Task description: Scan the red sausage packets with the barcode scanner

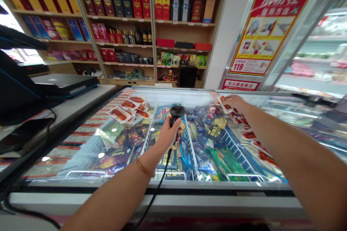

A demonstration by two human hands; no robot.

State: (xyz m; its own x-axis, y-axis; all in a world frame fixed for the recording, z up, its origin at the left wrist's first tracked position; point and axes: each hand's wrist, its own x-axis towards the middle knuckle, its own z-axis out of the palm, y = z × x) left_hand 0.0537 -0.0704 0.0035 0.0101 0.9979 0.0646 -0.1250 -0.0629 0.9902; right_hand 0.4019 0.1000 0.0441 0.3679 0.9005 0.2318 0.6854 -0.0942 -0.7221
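Note:
A black handheld barcode scanner (177,110) stands upright in my left hand (170,131), its head on top and its cord trailing down toward me. My right hand (235,103) pinches a clear packet with a reddish-brown sausage (225,104) near the far right of the freezer's glass top. A row of similar sausage packets (248,134) runs back toward me beneath my right forearm, which hides part of it. On the left of the glass lies a loose pile of sausage packets (128,109).
Under the glass of the chest freezer (173,190), wire baskets hold frozen packages (217,127). A flat scale-like device (63,83) and dark screen equipment (18,65) stand at the left. Shelves of boxes (121,5) rise behind; a poster (271,30) hangs at the right.

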